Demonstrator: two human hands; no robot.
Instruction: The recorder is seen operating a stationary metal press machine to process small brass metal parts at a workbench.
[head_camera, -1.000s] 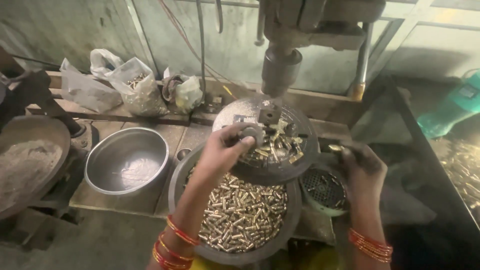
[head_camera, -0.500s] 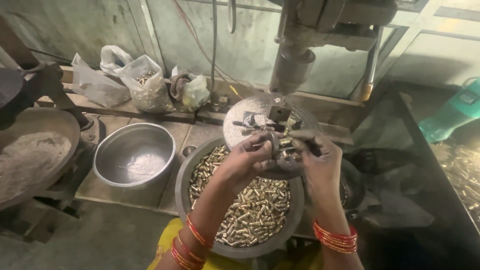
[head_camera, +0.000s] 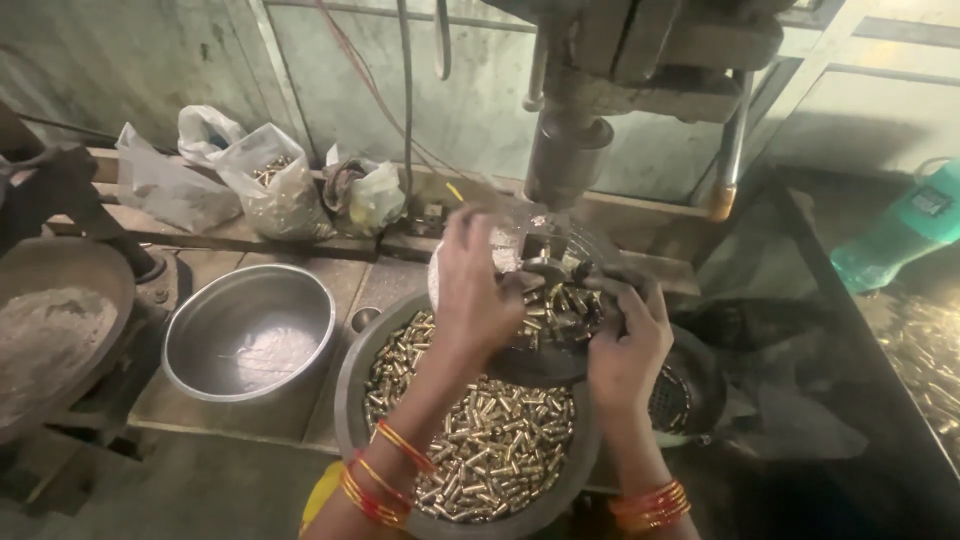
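Fingers (head_camera: 478, 232) of the left hand (head_camera: 478, 290) curl down over the round drill plate (head_camera: 535, 355), tips among the small brass pieces (head_camera: 560, 305) heaped there; whether they pinch one cannot be told. Right hand (head_camera: 628, 340) sits at 3 o'clock of the heap, fingers bent inward and touching it, grip likewise unclear. Pieces are short cylinders lying flat, long axes pointing every way. The heap lies between the two hands, directly under the drill spindle (head_camera: 565, 150). At 6 o'clock, below the plate, a dark pan (head_camera: 352, 400) holds many more loose brass cylinders. A steel bowl (head_camera: 250, 335) stands at 9 o'clock on the worktop (head_camera: 190, 420); plastic bags (head_camera: 270, 185) at 10 o'clock.
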